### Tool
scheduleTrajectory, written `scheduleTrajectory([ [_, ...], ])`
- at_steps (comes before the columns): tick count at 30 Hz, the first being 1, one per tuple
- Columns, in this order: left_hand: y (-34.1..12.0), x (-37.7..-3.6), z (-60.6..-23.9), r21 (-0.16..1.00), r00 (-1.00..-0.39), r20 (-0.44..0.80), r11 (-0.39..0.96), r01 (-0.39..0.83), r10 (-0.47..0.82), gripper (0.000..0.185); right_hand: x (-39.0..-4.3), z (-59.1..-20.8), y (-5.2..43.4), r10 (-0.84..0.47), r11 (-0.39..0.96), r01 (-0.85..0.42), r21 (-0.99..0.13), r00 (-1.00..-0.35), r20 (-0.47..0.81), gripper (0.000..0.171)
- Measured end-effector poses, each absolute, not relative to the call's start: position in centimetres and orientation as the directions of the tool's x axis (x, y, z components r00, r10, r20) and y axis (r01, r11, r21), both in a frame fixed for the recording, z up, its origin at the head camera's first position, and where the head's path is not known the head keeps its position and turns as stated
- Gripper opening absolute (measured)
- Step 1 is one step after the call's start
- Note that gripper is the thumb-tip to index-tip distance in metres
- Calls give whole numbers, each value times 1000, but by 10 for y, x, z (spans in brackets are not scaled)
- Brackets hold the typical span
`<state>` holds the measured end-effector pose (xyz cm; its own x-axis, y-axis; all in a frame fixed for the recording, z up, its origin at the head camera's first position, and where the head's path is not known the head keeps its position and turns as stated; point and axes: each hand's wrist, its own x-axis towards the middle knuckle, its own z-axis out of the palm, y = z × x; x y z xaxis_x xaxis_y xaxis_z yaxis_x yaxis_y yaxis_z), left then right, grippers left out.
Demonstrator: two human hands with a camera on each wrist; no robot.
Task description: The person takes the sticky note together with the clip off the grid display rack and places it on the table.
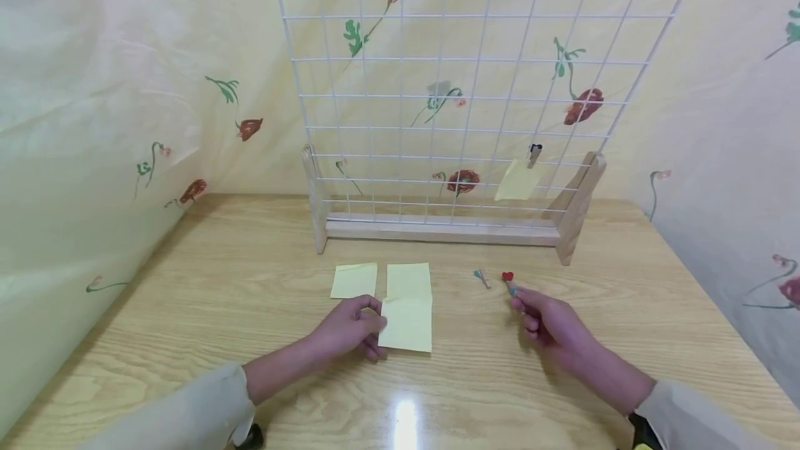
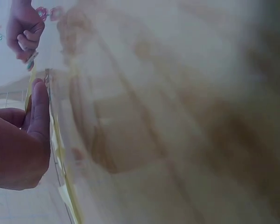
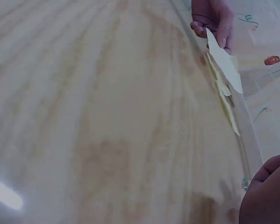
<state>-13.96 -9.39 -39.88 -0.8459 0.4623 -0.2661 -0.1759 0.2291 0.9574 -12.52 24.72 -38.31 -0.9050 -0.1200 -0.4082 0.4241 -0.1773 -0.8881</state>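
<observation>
My left hand (image 1: pixel 350 325) pinches the left edge of a pale yellow sticky note (image 1: pixel 406 328), raised a little off the table. Seen in the right wrist view, that note (image 3: pixel 227 67) tilts away from the left hand's fingers (image 3: pixel 224 23). Two more yellow notes lie flat beyond it, one at the left (image 1: pixel 353 282) and one partly covered by the held note (image 1: pixel 409 279). On the right, my right hand (image 1: pixel 553 325) pinches a small clothespin (image 1: pixel 508 278) topped with a red heart. Just left of that lies another small clothespin (image 1: pixel 480 278), bluish at one end.
A white wire grid (image 1: pixel 402 96) leans back in a wooden stand (image 1: pixel 437 231) behind the notes. Low on its right side, a wooden clothespin (image 1: pixel 534 156) with a dark top holds a yellow note (image 1: pixel 517 180). Flowered cloth (image 1: pixel 94 123) surrounds the wooden table (image 1: pixel 250 262).
</observation>
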Motion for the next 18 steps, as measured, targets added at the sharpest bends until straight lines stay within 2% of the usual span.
scheduleTrajectory([
  [8,-92,-136,-403,947,-837,-302,244,-209,456,25,-121,-390,244,-61,-151,470,-869,-882,-467,12],
  [18,-91,-132,-403,940,-850,-309,275,-204,426,33,-123,-390,243,-18,-151,491,-858,-869,-495,11],
])
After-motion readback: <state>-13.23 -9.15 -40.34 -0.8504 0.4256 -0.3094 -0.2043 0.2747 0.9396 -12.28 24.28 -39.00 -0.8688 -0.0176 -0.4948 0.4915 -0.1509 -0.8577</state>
